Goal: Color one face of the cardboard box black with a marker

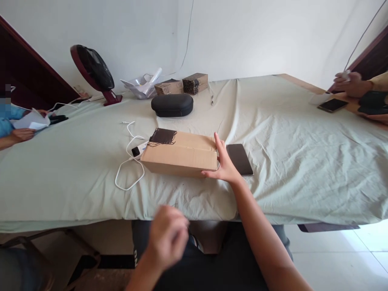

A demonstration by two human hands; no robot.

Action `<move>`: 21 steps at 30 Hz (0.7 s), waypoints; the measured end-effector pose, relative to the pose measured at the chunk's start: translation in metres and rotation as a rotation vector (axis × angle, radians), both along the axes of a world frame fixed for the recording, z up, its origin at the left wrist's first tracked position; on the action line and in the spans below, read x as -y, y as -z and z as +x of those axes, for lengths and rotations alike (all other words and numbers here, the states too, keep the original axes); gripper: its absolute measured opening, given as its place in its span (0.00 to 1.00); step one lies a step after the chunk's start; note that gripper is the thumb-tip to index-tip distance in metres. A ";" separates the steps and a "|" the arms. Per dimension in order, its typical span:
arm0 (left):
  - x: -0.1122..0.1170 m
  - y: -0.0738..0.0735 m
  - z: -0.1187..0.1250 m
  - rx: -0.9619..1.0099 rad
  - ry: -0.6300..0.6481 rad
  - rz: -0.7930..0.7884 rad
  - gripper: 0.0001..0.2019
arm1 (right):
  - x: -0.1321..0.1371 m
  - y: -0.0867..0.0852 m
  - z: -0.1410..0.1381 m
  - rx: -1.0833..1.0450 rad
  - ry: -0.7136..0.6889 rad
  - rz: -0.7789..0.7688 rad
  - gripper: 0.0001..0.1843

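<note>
A brown cardboard box (182, 155) with a black scribbled patch (163, 136) on its top lies on the cloth-covered table. My right hand (223, 163) grips its right end, thumb along the near side and a finger over the far edge. Below the table's front edge, over my lap, my left hand (168, 238) is raised and blurred by motion. Its fingers are curled in, and whether anything is inside them is hidden. A dark flat tablet or notebook (240, 159) lies just right of the box. At the left end, a small white device (138, 150) with a dark screen is partly covered.
A white cable (121, 171) loops left of the box. Behind stand a black hard case (172, 105), two small cartons (195, 83), a plastic basket (142, 87) and a fan (93, 68). A phone (332, 105) lies at right. Other people's hands (22, 133) show at both sides.
</note>
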State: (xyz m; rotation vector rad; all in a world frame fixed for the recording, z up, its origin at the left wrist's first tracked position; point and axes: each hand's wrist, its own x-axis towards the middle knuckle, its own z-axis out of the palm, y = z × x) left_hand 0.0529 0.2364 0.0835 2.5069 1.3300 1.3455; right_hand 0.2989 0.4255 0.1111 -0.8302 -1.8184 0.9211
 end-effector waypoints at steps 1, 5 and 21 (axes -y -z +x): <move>0.024 0.020 0.017 -0.225 0.192 -0.150 0.06 | 0.000 0.001 -0.001 0.001 -0.007 0.005 0.82; 0.100 0.128 0.056 -0.845 0.766 -0.419 0.24 | 0.001 0.001 -0.001 0.013 -0.004 0.004 0.81; 0.130 0.190 0.064 -1.089 0.498 -0.499 0.05 | -0.007 0.008 0.009 -0.036 0.095 0.010 0.76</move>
